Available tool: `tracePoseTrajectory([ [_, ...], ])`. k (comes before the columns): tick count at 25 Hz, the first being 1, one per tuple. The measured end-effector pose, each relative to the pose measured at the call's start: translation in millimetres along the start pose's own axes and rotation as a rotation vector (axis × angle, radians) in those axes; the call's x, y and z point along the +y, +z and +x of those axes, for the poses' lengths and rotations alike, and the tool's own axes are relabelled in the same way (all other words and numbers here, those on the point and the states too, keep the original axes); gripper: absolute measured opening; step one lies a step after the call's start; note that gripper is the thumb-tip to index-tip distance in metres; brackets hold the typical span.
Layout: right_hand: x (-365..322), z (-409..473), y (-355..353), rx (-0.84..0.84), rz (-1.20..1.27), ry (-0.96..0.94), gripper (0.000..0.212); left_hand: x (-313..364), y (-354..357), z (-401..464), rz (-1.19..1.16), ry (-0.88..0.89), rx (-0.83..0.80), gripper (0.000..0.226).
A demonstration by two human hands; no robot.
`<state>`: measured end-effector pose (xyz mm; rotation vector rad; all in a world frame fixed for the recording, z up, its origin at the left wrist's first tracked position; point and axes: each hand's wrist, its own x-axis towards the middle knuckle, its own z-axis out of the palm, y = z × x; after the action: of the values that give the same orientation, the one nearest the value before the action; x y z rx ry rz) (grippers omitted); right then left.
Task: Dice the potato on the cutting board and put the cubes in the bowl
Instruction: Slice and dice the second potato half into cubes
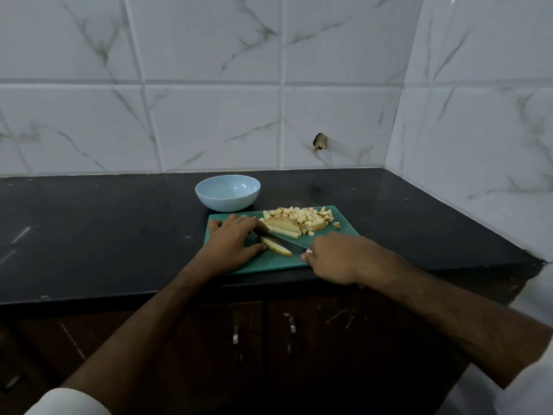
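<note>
Green plastic cutting board (344,224) sits at the centre of the frame on the black stone table (104,223), and on it you are working through the last of a pale, skin-on potato. Your left hand (232,245) lies low over the near slice of potato (276,246), fingers curved down on it and thumb against its near side, apparently to keep it from sliding under the blade. Your right hand (335,259) is wrapped around the handle of a steel kitchen knife (284,238), whose blade runs up and left between that slice and the larger uncut potato piece (282,224) just behind it. Both forearms reach in from the bottom corners, wrists dropped close to the board. Finished potato cubes (302,217) are heaped toward the board's upper right edge, kept out of the cutting lane. Just beyond the board's far left corner waits the round pale-blue bowl (228,193), nothing visible in it, so the transfer appears not yet begun.
</note>
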<state>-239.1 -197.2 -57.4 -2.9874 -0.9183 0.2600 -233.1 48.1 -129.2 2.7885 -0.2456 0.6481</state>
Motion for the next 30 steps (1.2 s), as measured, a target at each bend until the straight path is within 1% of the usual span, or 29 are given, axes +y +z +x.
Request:
tracePoseTrajectory([
  [3, -4, 4, -9, -0.020, -0.053, -0.016, 0.039, 0, 1, 0, 0.082, 0.020, 0.014, 0.030],
  [6, -8, 10, -4, -0.018, -0.099, -0.015, 0.036, 0, 2, 2, 0.121, 0.040, -0.013, 0.029],
  [10, -7, 12, 12, 0.017, -0.063, -0.023, 0.037, 2, 1, 2, 0.138, 0.049, -0.029, 0.030],
  [13, -5, 9, 24, 0.058, -0.063, -0.043, 0.038, 3, 0, 1, 0.159, 0.038, -0.039, 0.041],
  [16, 3, -2, 32, 0.093, -0.041, -0.043, 0.039, 3, 0, 1, 0.161, 0.051, -0.031, 0.036],
  [21, 19, -37, 35, 0.143, -0.153, -0.037, 0.036, 2, 1, 0, 0.137, 0.045, -0.029, 0.038],
  [24, 25, -34, 30, 0.207, -0.236, 0.007, 0.035, 4, -1, -1, 0.127, 0.040, -0.023, 0.030],
  [26, 31, -24, 27, 0.189, -0.214, 0.060, 0.038, 5, 0, -3, 0.139, 0.052, -0.016, 0.028],
  [30, 34, -11, 18, 0.068, -0.046, 0.106, 0.044, 4, -1, -4, 0.084, 0.061, 0.016, 0.013],
])
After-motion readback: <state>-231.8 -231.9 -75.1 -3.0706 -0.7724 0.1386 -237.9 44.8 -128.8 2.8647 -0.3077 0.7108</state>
